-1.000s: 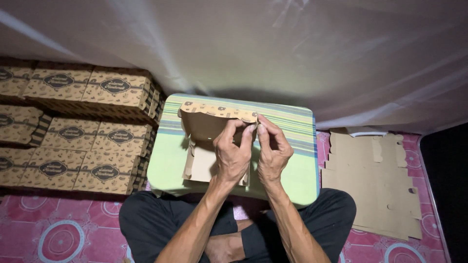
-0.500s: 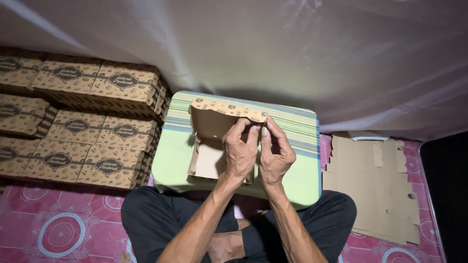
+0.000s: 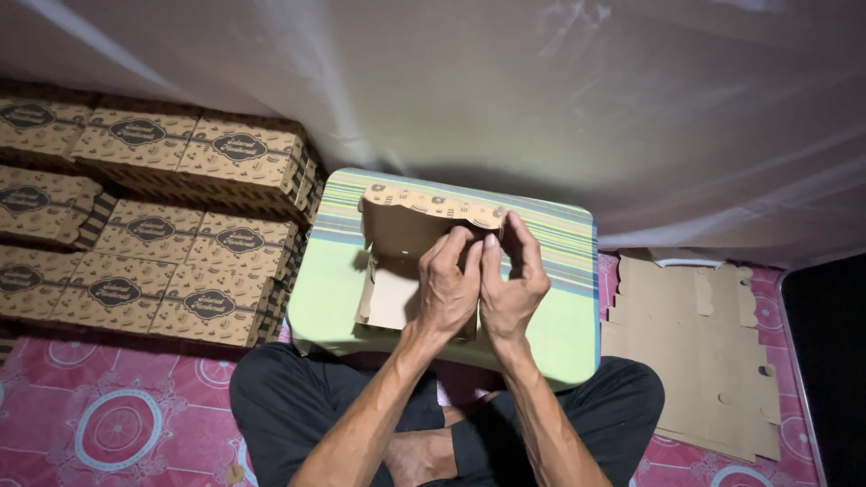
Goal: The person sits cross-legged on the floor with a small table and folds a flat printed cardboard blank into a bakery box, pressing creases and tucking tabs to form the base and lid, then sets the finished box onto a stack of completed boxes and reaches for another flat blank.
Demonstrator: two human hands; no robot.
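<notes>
A white sheet [image 3: 559, 99] hangs behind, over a pink patterned mat [image 3: 99, 406]. Finished boxes [image 3: 162, 225] are stacked at the left; flat blanks [image 3: 695, 352] lie at the right. Between them, over the person's crossed legs, sits a striped green table [image 3: 559, 316]. On it rests a half-folded carton [image 3: 406, 243], back flap upright with a scalloped printed edge. The left hand [image 3: 448, 289] and right hand [image 3: 516, 287] meet side by side at that flap's right corner, fingers curled and pressed together, pinching the card there. The carton looks light, thin and stiff along its creases, easily crumpled; it seems best taken at edges and folds.
</notes>
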